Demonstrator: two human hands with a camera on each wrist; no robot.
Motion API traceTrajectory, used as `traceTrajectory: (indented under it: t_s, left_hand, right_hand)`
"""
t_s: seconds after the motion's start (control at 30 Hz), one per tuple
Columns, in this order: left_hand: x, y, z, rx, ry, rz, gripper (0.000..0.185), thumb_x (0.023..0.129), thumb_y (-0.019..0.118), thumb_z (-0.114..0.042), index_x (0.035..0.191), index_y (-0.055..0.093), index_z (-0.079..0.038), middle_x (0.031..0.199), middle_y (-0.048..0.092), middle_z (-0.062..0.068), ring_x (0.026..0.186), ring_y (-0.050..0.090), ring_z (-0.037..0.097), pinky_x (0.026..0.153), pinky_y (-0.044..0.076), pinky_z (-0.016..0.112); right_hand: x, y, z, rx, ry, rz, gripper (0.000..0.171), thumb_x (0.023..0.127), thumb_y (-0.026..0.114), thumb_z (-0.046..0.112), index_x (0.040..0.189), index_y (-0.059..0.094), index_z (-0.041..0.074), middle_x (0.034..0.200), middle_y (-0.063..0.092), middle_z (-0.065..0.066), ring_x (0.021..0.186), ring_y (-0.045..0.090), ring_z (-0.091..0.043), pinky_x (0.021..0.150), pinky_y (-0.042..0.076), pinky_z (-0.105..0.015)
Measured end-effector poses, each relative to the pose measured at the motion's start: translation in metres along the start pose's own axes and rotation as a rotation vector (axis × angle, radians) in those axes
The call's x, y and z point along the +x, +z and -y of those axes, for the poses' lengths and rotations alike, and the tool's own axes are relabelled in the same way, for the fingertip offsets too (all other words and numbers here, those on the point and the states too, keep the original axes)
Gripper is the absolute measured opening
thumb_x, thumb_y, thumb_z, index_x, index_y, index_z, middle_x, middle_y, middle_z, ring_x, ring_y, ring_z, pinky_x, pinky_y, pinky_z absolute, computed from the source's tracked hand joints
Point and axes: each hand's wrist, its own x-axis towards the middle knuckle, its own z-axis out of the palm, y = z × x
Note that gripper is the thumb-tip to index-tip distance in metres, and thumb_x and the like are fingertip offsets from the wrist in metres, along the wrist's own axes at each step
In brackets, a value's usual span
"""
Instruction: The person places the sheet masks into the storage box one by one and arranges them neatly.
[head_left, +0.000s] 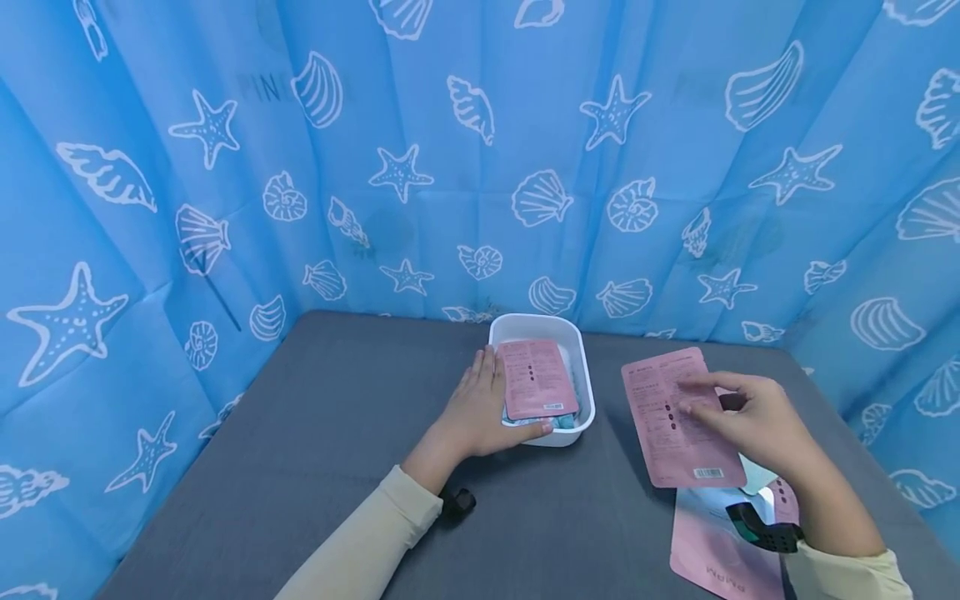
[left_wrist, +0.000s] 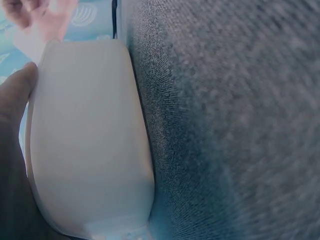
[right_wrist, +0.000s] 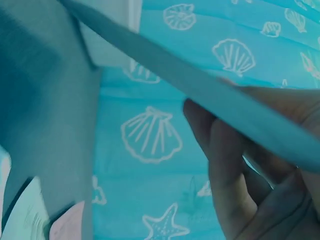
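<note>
Pink flat sachet (head_left: 678,419) pinched in the right hand (head_left: 753,421) above the grey desk (head_left: 337,433).
Left hand (head_left: 476,412) clasps the white plastic tub (head_left: 581,358) mid-desk, well apart from the edges, another pink sachet (head_left: 536,379) inside.

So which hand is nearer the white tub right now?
The left hand. It holds the white tub by its left side, thumb along the front rim. The right hand is off to the tub's right, apart from it, its fingers holding a pink packet.
</note>
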Motion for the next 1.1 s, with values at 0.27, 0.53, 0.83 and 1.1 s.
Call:
traceTrajectory:
  t_s: [0.27,0.53,0.83,1.1]
  left_hand:
    - [0.000,0.002,0.001,0.008,-0.006,-0.014,0.132,0.083,0.060,-0.088,0.171,0.006,-0.007,0.180,0.002,0.018,0.167,0.004,0.036,0.133,0.019,0.055]
    - [0.000,0.003,-0.001,-0.006,0.010,-0.024,0.129,0.085,0.063,-0.084,0.172,0.005,-0.009,0.180,0.002,0.017,0.167,0.003,0.037,0.133,0.018,0.058]
    - [0.001,0.001,-0.002,0.008,0.022,-0.022,0.128,0.085,0.061,-0.085,0.172,0.004,-0.010,0.180,0.002,0.018,0.167,0.002,0.038,0.133,0.017,0.057]
    - [0.000,0.002,0.000,0.006,0.031,-0.013,0.127,0.086,0.059,-0.086,0.172,0.003,-0.011,0.180,0.000,0.018,0.167,0.001,0.039,0.133,0.017,0.057]
  right_hand:
    - [0.024,0.018,0.022,0.090,0.071,-0.103,0.037,0.094,0.081,0.007,0.129,0.073,-0.004,0.114,0.074,-0.032,0.079,0.068,0.008,0.060,0.060,-0.019]
    - [0.051,0.048,0.031,0.113,0.087,-0.121,0.037,0.097,0.078,0.013,0.132,0.073,0.000,0.121,0.073,-0.030,0.082,0.073,-0.005,0.061,0.060,-0.019]
    - [0.072,0.073,0.025,0.249,0.126,-0.133,0.038,0.098,0.073,0.008,0.134,0.071,-0.003,0.128,0.070,-0.032,0.085,0.072,0.001,0.063,0.060,-0.018]
    - [0.076,0.106,0.014,0.225,0.121,-0.073,0.036,0.099,0.070,0.006,0.134,0.070,-0.003,0.124,0.071,-0.030,0.098,0.073,-0.034,0.068,0.058,-0.016]
